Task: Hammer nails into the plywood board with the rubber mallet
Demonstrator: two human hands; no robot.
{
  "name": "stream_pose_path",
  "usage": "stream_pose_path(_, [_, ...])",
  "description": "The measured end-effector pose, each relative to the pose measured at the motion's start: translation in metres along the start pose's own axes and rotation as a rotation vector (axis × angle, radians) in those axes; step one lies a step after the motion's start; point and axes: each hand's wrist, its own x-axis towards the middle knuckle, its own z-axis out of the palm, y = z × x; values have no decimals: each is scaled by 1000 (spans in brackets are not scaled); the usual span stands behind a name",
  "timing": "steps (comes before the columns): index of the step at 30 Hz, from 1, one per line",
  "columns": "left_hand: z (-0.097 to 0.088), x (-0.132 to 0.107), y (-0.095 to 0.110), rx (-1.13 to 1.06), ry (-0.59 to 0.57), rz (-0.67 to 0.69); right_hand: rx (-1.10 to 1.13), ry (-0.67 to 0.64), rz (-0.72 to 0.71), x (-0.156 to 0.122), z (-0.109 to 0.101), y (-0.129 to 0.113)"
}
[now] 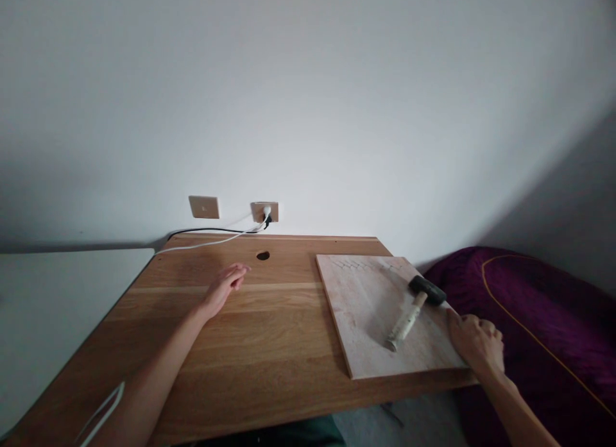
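A pale board [346, 319] with a row of cut zigzag marks near its far edge lies on the right part of the wooden table [250, 344]. Across it rests a mallet [407, 319], black head toward the back right and worn, light handle toward me. My right hand [479, 341] is closed around the board's right edge, just below the mallet head; its fingertips are partly hidden. Over the table's left half, my left hand [227, 285] reaches forward with loosely bent fingers, apart from the board and with nothing visible in it.
Behind the table, white and black cables [212, 242] run to a wall socket [265, 211], beside a blank plate [204, 207]. A round hole [263, 256] pierces the tabletop. A purple beanbag-like cushion [529, 306] bulges at right; a white surface [62, 319] adjoins the table at left.
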Motion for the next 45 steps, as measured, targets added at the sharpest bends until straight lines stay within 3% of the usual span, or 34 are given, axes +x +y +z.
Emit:
stream_pose_path(29, [0,1,0,-26,-20,10,4,133,-173,-31,18,-28])
stream_pose_path(45, [2,0,4,-29,-13,18,9,91,-149,-56,4,-53])
